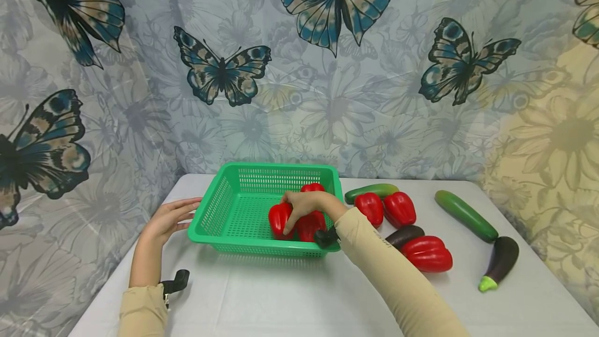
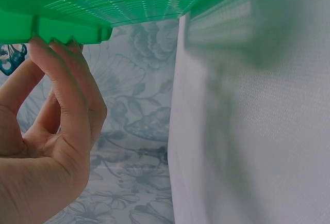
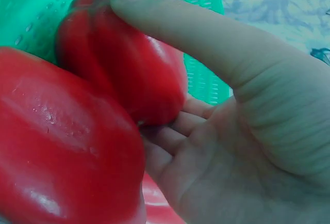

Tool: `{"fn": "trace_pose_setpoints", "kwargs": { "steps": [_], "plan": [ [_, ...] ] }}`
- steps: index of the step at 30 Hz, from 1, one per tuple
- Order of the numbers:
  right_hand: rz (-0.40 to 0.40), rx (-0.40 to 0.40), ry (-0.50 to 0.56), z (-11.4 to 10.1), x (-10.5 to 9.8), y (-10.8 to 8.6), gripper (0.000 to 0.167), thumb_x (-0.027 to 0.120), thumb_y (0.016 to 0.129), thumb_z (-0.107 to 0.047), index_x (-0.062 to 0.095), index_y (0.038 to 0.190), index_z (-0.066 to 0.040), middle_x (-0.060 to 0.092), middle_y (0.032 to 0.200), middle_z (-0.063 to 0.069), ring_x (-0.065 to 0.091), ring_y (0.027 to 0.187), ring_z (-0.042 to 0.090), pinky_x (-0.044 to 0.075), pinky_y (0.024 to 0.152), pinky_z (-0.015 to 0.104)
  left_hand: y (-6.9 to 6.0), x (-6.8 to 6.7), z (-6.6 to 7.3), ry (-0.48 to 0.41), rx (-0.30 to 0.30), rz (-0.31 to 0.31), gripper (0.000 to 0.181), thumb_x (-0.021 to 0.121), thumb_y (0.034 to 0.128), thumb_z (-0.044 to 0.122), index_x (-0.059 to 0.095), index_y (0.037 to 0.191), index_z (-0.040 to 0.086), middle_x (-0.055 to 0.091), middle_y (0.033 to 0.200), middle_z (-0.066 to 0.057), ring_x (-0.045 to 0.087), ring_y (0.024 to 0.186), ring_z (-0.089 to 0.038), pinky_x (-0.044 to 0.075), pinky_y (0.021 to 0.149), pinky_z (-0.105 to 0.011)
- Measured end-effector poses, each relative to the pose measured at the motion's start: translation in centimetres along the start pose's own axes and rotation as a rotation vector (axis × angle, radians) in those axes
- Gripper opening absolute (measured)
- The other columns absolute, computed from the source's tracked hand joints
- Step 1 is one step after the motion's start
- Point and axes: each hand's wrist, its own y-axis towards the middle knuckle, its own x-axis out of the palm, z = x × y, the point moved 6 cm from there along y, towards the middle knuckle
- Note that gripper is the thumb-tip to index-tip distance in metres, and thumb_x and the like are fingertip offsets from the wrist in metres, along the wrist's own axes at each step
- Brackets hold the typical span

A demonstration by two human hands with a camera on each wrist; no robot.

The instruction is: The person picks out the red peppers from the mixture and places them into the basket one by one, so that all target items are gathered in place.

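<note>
A green plastic basket stands on the white table. Inside its right half, my right hand grips a red bell pepper, with the thumb over one side and the fingers curled around the other, as the right wrist view shows. Two more red peppers lie in the basket: one near the front wall, close under the hand, and one behind it. At the basket's left side, the fingertips of my left hand touch the outer rim, the fingers extended.
Right of the basket lie a cucumber, two red peppers side by side, a dark eggplant and another red pepper. Farther right are a second cucumber and an eggplant. Butterfly-print cloth hangs behind the table.
</note>
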Motion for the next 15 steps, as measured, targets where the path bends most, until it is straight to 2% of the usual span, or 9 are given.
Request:
{"fn": "trace_pose_setpoints", "kwargs": {
  "steps": [10,12,15],
  "plan": [
    [-0.022,0.033,-0.124,0.1,0.4,0.1,0.074,0.085,0.073,-0.038,0.044,0.132,-0.02,0.055,0.121,0.002,0.049,0.115,0.021,0.053,0.088,0.042,0.1,-0.1,0.0,0.005,-0.007,0.008,0.064,0.077,0.0792,0.051,0.061,0.133,0.021,0.061,0.128,0.005,0.064,0.107,-0.013,0.055,0.084,-0.033],
    [-0.025,0.038,-0.143,0.0,0.4,0.1,0.075,0.085,0.073,-0.038,0.044,0.133,-0.02,0.055,0.12,0.002,0.049,0.115,0.021,0.053,0.087,0.041,-0.1,0.0,0.3,0.003,0.0,0.001,0.06,0.076,0.08,0.05,0.063,0.132,0.022,0.063,0.124,0.008,0.065,0.106,-0.012,0.055,0.083,-0.031],
    [-0.033,0.052,-0.153,0.0,0.4,0.1,0.074,0.086,0.071,-0.038,0.046,0.131,-0.021,0.055,0.118,0.001,0.049,0.114,0.022,0.055,0.085,0.04,-0.8,0.3,1.1,-0.002,0.037,-0.043,0.054,0.073,0.085,0.046,0.063,0.132,0.021,0.064,0.122,0.01,0.064,0.104,-0.012,0.055,0.081,-0.031]
  ]
}}
